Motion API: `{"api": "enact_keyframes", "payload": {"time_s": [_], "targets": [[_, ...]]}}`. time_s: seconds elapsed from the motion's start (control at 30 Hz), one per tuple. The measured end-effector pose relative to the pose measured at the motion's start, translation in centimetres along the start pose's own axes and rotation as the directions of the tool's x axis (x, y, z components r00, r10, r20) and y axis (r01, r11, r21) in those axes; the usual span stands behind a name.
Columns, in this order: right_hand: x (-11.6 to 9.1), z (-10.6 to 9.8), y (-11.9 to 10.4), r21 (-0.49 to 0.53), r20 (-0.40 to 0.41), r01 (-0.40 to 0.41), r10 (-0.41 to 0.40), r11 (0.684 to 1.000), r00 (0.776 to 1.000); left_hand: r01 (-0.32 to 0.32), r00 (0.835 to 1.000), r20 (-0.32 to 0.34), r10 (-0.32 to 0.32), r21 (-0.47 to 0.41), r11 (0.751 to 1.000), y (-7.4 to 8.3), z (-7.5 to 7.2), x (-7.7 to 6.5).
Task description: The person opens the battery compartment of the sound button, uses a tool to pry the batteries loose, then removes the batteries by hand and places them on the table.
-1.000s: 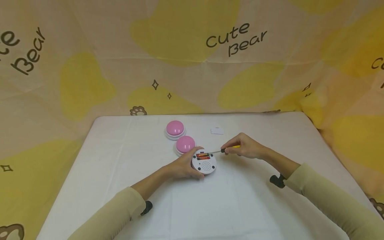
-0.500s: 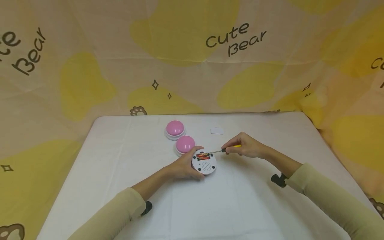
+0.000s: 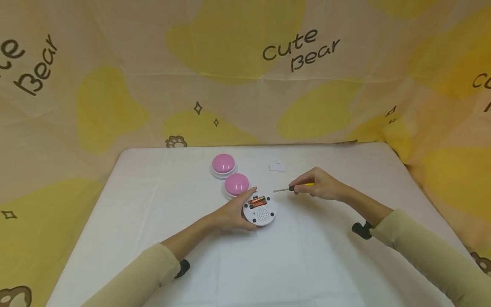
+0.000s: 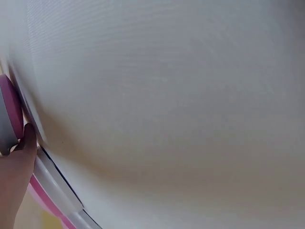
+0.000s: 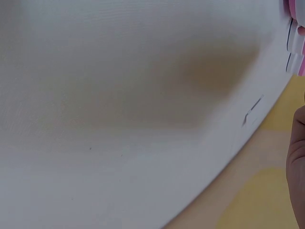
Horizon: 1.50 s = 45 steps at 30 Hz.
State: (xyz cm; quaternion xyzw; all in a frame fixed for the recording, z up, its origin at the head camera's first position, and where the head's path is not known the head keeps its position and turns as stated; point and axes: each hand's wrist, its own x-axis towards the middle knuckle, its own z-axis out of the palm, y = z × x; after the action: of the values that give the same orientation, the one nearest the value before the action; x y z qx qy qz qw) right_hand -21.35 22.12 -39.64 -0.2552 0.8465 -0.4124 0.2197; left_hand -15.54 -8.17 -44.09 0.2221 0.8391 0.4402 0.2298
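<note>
My left hand (image 3: 230, 212) grips the left edge of a round push-button device (image 3: 262, 213), turned with its white underside up. Two red-and-black batteries (image 3: 258, 202) lie side by side in its open compartment, above a patch of speaker holes. In the left wrist view, part of the hand (image 4: 18, 174) shows beside the device's pink dome (image 4: 13, 107). My right hand (image 3: 318, 184) pinches a screwdriver (image 3: 292, 188) by its black and yellow handle. The screwdriver's tip points left, a short way from the device's upper right rim. Only the edge of the right hand (image 5: 296, 160) appears in the right wrist view.
Two more pink-domed buttons, a nearer one (image 3: 236, 184) and a farther one (image 3: 223, 164), stand upright behind the left hand. A small white battery cover (image 3: 277, 167) lies at the back of the white-covered table (image 3: 268, 264). A patterned yellow cloth (image 3: 238, 85) hangs behind.
The screwdriver tip has come away from the battery compartment as my right hand moved up and right. The held device has shifted slightly left and down, turning a little.
</note>
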Motion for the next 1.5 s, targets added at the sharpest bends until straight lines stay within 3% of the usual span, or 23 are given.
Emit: {"api": "enact_keyframes", "payload": {"time_s": [0.47,0.83,1.23,1.4,1.5], "targets": [[-0.2,-0.2,-0.4,0.016,-0.001,0.028,-0.028,0.999,1.0,-0.081,0.996,-0.023,0.081,-0.001,0.997,-0.5,-1.2,-0.9],[-0.3,-0.2,-0.6,0.052,0.018,0.018,-0.019,0.999,1.0,-0.121,0.992,0.022,0.121,-0.015,0.993,-0.8,-1.2,-0.7],[-0.6,1.0,-2.2,0.06,0.105,0.04,-0.047,0.997,0.993,-0.092,0.992,-0.076,0.101,0.11,0.99,-0.4,0.1,-0.3],[-0.7,1.5,-2.7,0.058,0.145,0.071,-0.079,0.996,0.986,-0.115,0.99,-0.057,0.127,0.181,0.977,0.0,0.2,-0.4],[-0.7,1.6,-2.9,0.051,0.152,0.089,-0.096,0.995,0.984,-0.131,0.99,-0.035,0.14,0.176,0.976,0.2,0.1,-0.4]]}}
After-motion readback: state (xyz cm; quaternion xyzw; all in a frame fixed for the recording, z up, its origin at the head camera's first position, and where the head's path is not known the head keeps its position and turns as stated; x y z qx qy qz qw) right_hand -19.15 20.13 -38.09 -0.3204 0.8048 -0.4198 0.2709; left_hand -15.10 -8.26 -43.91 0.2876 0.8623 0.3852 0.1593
